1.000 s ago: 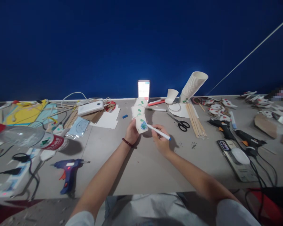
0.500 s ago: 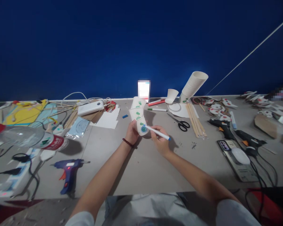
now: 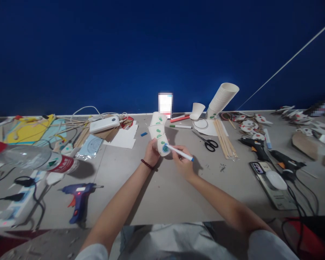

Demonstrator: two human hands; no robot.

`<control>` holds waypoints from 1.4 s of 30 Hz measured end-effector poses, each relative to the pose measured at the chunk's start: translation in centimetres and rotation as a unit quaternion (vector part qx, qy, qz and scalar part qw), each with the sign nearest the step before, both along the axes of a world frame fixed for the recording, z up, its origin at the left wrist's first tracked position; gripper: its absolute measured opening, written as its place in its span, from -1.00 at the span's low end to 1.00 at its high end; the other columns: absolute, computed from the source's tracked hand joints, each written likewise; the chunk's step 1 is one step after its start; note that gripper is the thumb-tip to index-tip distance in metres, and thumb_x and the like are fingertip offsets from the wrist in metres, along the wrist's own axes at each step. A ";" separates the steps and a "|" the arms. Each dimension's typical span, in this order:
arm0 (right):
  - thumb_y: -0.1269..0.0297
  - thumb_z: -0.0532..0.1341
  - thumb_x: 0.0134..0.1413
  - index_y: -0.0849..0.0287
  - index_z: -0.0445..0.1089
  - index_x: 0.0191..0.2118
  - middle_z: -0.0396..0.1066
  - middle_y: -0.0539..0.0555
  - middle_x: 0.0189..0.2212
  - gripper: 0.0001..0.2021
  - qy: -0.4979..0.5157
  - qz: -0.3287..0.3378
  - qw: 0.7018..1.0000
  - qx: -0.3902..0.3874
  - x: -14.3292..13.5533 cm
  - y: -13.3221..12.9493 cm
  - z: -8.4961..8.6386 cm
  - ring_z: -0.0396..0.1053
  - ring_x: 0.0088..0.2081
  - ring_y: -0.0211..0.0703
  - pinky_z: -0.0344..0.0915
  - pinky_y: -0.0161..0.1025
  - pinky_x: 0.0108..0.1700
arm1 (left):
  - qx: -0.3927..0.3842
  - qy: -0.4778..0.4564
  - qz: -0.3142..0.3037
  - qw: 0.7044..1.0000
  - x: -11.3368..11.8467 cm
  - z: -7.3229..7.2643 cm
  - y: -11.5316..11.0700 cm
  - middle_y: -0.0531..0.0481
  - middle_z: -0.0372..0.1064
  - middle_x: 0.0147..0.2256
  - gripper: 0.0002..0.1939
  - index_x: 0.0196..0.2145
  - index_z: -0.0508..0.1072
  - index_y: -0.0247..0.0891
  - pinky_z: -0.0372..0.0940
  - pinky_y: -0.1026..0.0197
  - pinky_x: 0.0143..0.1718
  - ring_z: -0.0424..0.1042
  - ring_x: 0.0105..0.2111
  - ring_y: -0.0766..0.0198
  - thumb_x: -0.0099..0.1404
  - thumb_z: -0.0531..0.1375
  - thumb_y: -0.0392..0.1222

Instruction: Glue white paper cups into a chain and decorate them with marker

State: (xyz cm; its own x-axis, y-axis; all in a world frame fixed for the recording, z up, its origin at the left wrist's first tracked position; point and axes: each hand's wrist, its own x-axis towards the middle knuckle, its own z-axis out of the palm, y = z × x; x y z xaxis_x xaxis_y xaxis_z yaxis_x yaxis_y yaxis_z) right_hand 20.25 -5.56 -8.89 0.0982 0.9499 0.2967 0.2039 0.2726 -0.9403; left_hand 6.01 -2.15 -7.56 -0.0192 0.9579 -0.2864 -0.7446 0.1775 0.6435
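My left hand (image 3: 152, 153) is closed around the near end of joined white paper cups (image 3: 157, 130), which form a bent chain printed with green marks. On the nearest cup a blue ring is drawn around a green spot. My right hand (image 3: 183, 162) grips a white marker (image 3: 181, 152) with a blue end, its tip at the ring. A small blue marker cap (image 3: 143, 134) lies left of the cups. Past my right hand are a green-tipped marker (image 3: 181, 126), red markers (image 3: 179, 118) and black scissors (image 3: 209, 143).
A tall stack of paper cups (image 3: 222, 100) leans at the back right, beside wooden sticks (image 3: 225, 139). Two black glue guns (image 3: 256, 147) and a phone (image 3: 272, 187) lie right. A blue glue gun (image 3: 79, 198), plastic bottle (image 3: 40, 159) and power strip (image 3: 24, 198) are left.
The marker in my right hand has shifted slightly, its blue end moving a little left. My left hand and the cups have stayed nearly still.
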 end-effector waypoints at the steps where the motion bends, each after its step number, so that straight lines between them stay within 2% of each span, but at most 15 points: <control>1: 0.00 0.23 0.20 0.14 0.53 -0.19 0.59 0.08 -0.37 -0.69 -0.001 0.000 1.000 -0.002 0.0 0.0 -0.1 0.32 -0.54 -0.23 0.24 -0.28 -0.53 | -0.002 0.001 -0.001 1.000 0.0 0.0 0.0 -0.11 0.63 -0.28 -0.52 -0.14 0.53 -0.33 0.44 0.11 -0.28 0.62 -0.30 0.04 0.01 0.36 0.00; 5: -0.01 0.24 0.20 0.14 0.53 -0.19 0.60 0.08 -0.36 -0.69 0.001 0.000 1.000 -0.002 0.0 0.0 -0.4 0.34 -0.54 -0.22 0.24 -0.28 -0.54 | -0.007 0.001 -0.003 1.000 0.0 -0.1 0.0 -0.13 0.63 -0.28 -0.54 -0.13 0.54 -0.34 0.45 0.10 -0.25 0.61 -0.28 0.05 0.05 0.35 -0.01; 13: 0.06 0.25 0.21 0.12 0.52 -0.16 0.65 0.18 -0.16 -0.74 -0.008 0.033 0.999 0.018 0.1 -0.3 0.0 0.54 -0.39 -0.10 0.36 -0.25 -0.49 | -0.015 0.007 -0.002 1.000 0.0 -0.1 0.1 -0.17 0.62 -0.31 -0.56 -0.14 0.54 -0.37 0.44 0.14 -0.26 0.59 -0.37 0.12 0.09 0.32 -0.03; 17: 0.07 0.25 0.22 0.13 0.52 -0.17 0.65 0.20 -0.13 -0.75 -0.006 0.041 0.999 0.028 0.1 -0.3 0.1 0.55 -0.38 -0.11 0.35 -0.26 -0.49 | -0.023 0.003 -0.001 1.000 0.0 0.0 0.1 -0.14 0.62 -0.33 -0.57 -0.11 0.53 -0.36 0.44 0.15 -0.28 0.59 -0.38 0.14 0.11 0.30 -0.05; 25: 0.00 0.22 0.22 0.15 0.50 -0.17 0.55 0.05 -0.41 -0.69 0.001 0.006 1.000 -0.008 0.1 0.0 -0.3 0.30 -0.55 -0.24 0.23 -0.28 -0.52 | -0.021 0.006 0.009 1.000 0.1 0.2 0.0 -0.13 0.62 -0.29 -0.50 -0.03 0.52 -0.35 0.45 0.13 -0.21 0.62 -0.26 0.07 0.09 0.32 -0.07; 31: -0.06 0.23 0.19 0.14 0.49 -0.19 0.51 0.02 -0.47 -0.66 0.020 0.011 0.999 -0.027 0.0 0.0 0.0 0.24 -0.62 -0.27 0.20 -0.27 -0.58 | -0.020 0.000 0.006 1.000 0.1 0.3 -0.1 -0.11 0.62 -0.28 -0.53 -0.04 0.53 -0.33 0.45 0.14 -0.21 0.62 -0.26 0.08 0.10 0.30 -0.07; 34: -0.04 0.22 0.20 0.12 0.51 -0.17 0.60 0.10 -0.35 -0.67 0.011 0.021 1.000 -0.018 0.0 -0.1 0.2 0.37 -0.55 -0.21 0.29 -0.25 -0.53 | -0.015 0.011 -0.001 1.000 0.0 0.1 -0.1 -0.12 0.61 -0.28 -0.52 -0.04 0.52 -0.33 0.44 0.12 -0.20 0.61 -0.27 0.07 0.11 0.31 -0.04; 38: 0.01 0.25 0.20 0.10 0.51 -0.18 0.63 0.20 -0.10 -0.73 0.015 0.051 0.999 -0.002 0.0 -0.2 0.2 0.56 -0.32 -0.05 0.42 -0.21 -0.43 | -0.019 0.016 -0.001 1.000 0.0 -0.1 0.1 -0.14 0.61 -0.30 -0.52 -0.08 0.52 -0.35 0.42 0.13 -0.24 0.59 -0.33 0.10 0.10 0.31 -0.02; 42: 0.06 0.26 0.20 0.10 0.51 -0.18 0.63 0.20 -0.10 -0.76 0.016 0.056 0.998 0.012 0.1 -0.2 0.1 0.58 -0.27 -0.03 0.42 -0.21 -0.41 | -0.016 0.013 -0.006 1.000 0.0 -0.1 0.1 -0.13 0.61 -0.33 -0.56 -0.11 0.52 -0.35 0.42 0.14 -0.27 0.58 -0.37 0.13 0.11 0.31 -0.02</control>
State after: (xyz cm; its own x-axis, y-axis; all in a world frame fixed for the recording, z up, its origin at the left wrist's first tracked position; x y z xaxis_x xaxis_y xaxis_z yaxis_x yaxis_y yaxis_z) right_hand 20.39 -5.81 -8.79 0.0019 0.9482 0.3178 0.1399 0.3144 -0.9389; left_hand 6.05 -2.02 -7.62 -0.0158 0.9485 -0.3164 -0.7251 0.2070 0.6568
